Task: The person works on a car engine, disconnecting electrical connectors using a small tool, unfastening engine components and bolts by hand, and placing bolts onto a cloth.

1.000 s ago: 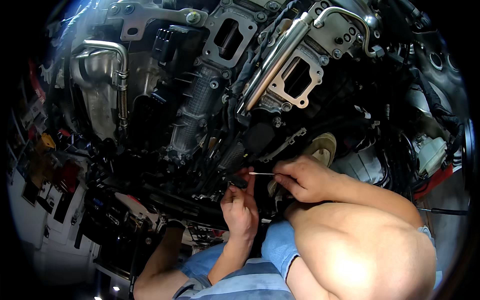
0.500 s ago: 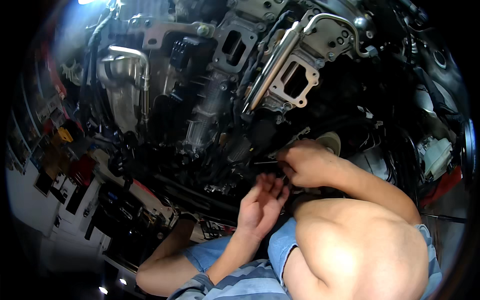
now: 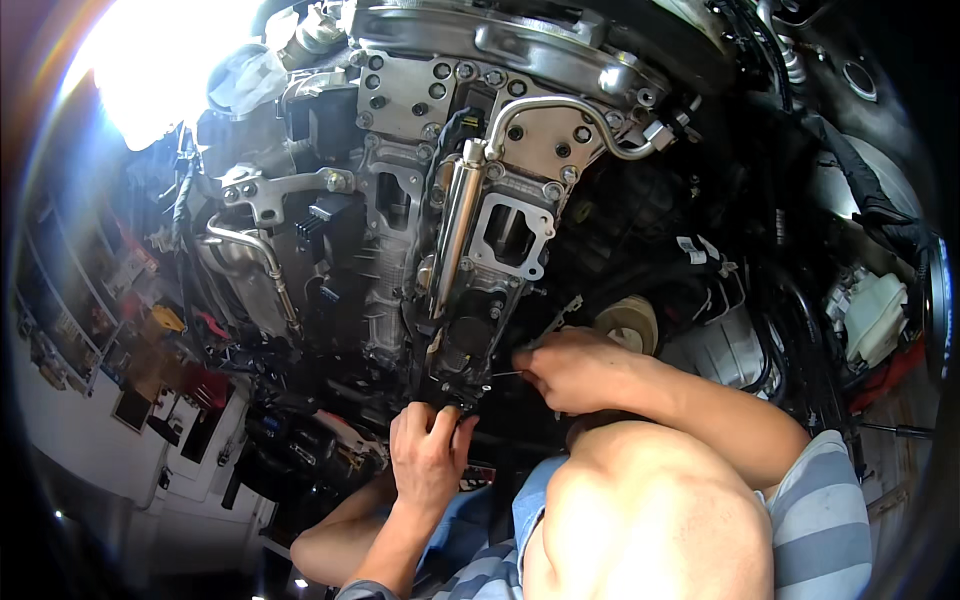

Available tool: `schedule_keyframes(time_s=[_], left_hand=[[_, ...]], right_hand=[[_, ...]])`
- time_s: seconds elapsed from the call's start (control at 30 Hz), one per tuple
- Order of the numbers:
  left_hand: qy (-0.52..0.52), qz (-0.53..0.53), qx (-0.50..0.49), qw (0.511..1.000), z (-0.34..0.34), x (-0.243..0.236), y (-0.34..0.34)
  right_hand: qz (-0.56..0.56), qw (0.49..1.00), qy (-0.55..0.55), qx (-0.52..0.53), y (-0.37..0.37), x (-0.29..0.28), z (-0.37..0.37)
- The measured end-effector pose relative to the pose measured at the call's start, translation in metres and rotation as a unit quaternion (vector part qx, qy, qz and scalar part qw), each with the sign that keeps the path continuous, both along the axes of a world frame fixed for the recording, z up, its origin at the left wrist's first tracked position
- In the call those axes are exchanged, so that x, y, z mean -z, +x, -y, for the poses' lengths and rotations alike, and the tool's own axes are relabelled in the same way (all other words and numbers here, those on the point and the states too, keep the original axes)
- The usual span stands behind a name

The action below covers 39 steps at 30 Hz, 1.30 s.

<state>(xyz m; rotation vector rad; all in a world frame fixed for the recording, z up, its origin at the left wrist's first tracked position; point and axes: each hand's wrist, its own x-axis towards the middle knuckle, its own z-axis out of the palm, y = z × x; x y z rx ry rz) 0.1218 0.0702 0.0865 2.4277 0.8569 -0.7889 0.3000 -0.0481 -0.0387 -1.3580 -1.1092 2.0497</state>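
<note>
My right hand (image 3: 575, 370) is closed with a thin metal rod (image 3: 508, 373) sticking out of its fingers towards the left. The rod's tip lies near the lower end of the engine (image 3: 468, 335); the rest of it is hidden in the hand. My left hand (image 3: 428, 450) is at the lower front of the engine, back of the hand towards me. Its fingers are curled in against dark parts, and what they hold, if anything, cannot be made out. Just above the hands are a round black cover and a flat metal flange (image 3: 545, 248) with an opening.
A shiny metal pipe (image 3: 457, 235) runs along the engine above my hands. Right of it are a beige round part (image 3: 632, 322), dark hoses and a whitish reservoir (image 3: 873, 318). My bent knee (image 3: 660, 500) stands close below my right forearm. A bright lamp glares at the upper left.
My left hand was open, palm showing beside the right hand; it has moved left and its fingers have curled in against the engine. My right hand still holds the rod. The view has shifted.
</note>
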Motion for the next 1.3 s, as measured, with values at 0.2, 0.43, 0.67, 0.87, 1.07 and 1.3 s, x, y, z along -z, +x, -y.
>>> schedule_keyframes(time_s=[0.2, 0.43, 0.67, 0.87, 1.07, 1.3], left_hand=[[0.007, 0.041, -0.025, 0.999, 0.001, 0.008, -0.014], [0.011, 0.058, -0.048, 0.997, 0.004, 0.012, -0.019], [0.016, 0.073, -0.049, 0.996, 0.005, 0.012, -0.020], [0.020, 0.085, -0.047, 0.995, 0.006, 0.012, -0.020], [0.022, 0.088, -0.052, 0.995, 0.006, 0.014, -0.022], [0.015, 0.093, -0.050, 0.994, 0.003, 0.014, -0.023]], right_hand=[[-0.067, 0.998, -0.019, -0.013, -0.011, 0.004, 0.006], [-0.069, 0.998, -0.002, -0.008, -0.010, 0.003, 0.001], [-0.002, 0.993, 0.115, -0.022, -0.017, 0.009, -0.004], [0.069, 0.967, 0.244, 0.001, -0.012, 0.018, -0.021], [0.082, 0.953, 0.291, -0.013, -0.014, 0.034, -0.023], [0.075, 0.947, 0.309, -0.051, -0.019, 0.035, -0.031]])
